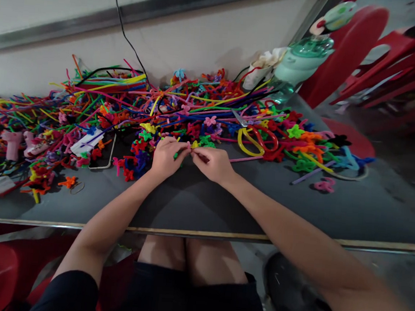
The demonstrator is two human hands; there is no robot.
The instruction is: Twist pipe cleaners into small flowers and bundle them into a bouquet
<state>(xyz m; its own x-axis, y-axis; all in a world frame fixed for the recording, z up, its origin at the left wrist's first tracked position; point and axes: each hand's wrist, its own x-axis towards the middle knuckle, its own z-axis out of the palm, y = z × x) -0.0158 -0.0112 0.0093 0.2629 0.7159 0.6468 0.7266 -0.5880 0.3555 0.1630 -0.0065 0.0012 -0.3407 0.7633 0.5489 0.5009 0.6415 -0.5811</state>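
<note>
My left hand (168,158) and my right hand (213,164) meet above the near half of the grey table, fingertips almost touching. Both are closed in a pinch on a small pink pipe cleaner piece (188,145), mostly covered by the fingers. A straight pink stem (246,159) sticks out to the right from behind my right hand; whether it joins the pinched piece I cannot tell. Scissors (252,139) with yellow and red handles lie just beyond my right hand. Red and blue twisted pipe cleaner shapes (140,159) sit left of my left hand.
A long heap of coloured pipe cleaners (126,96) runs along the wall. At the back right stand a mint-green bottle (296,62) and a white paper cup (256,76). A phone-like framed object (104,153) and a pink glue gun (12,144) lie left. Red chairs (348,51) stand beyond the table.
</note>
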